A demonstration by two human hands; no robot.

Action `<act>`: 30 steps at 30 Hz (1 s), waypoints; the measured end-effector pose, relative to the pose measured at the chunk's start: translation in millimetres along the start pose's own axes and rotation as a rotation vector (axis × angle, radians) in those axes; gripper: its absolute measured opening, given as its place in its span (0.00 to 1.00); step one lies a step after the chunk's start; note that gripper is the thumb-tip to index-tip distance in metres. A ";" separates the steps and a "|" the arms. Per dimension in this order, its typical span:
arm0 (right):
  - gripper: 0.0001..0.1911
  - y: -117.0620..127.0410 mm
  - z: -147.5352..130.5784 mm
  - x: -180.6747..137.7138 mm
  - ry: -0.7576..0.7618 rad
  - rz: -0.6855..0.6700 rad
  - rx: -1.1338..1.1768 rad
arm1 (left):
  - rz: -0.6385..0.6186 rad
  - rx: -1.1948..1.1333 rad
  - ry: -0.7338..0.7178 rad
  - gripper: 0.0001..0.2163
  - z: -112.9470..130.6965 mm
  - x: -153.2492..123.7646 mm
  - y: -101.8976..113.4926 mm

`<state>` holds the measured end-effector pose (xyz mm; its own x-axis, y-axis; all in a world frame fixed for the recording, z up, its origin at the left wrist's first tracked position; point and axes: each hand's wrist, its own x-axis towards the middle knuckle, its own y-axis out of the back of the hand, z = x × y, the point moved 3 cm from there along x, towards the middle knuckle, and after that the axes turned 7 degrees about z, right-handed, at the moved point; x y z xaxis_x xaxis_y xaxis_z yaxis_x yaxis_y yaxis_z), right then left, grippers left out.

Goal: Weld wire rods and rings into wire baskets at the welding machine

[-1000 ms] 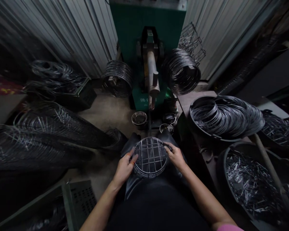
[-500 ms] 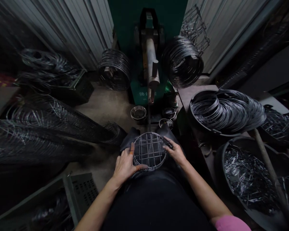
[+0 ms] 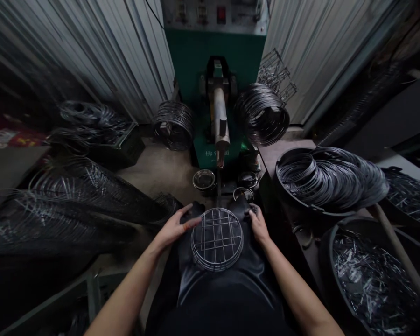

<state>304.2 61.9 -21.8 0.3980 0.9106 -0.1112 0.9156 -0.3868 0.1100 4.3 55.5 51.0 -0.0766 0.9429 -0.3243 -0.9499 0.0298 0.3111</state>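
Note:
A round wire rack (image 3: 217, 240) with a crossed grid lies on the dark apron (image 3: 227, 284) over my lap. To its left, my left hand (image 3: 177, 227) is open, with the thumb stretched toward the rack's upper left rim and the other fingers over the apron. Whether the thumb touches the rim I cannot tell. On the other side, my right hand (image 3: 259, 224) is apart from the rack, its fingers curled together by the apron's upper right edge; what they hold, if anything, is hidden.
Ahead stands a green machine (image 3: 182, 56) with a metal arm (image 3: 220, 112) pointing toward me. Wire coils (image 3: 264, 114) flank it. Right are a basin of wire rings (image 3: 332, 175) and a tub of short wire pieces (image 3: 371, 275); left, bundled rings (image 3: 101, 196) and a green crate (image 3: 94, 289).
Both hands have come off the rack and moved outward, left hand to the left, right hand to the right. The rack rests on the lap. The view has tilted up.

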 end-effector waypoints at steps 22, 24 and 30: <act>0.06 24.3 10.5 -13.5 -0.456 0.033 0.625 | -0.786 0.403 0.129 0.19 48.5 53.5 -52.9; 0.07 25.4 4.0 -16.9 -0.477 0.023 0.645 | -0.698 0.433 0.024 0.23 57.1 38.9 -40.3; 0.11 24.2 -20.2 -24.2 -0.477 -0.004 0.716 | -0.443 0.560 -0.297 0.32 72.8 -20.4 -8.4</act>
<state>315.6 33.4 3.5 0.2287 0.8158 -0.5312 0.6686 -0.5283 -0.5234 35.9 60.2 120.0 0.4344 0.8509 -0.2956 -0.5717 0.5140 0.6395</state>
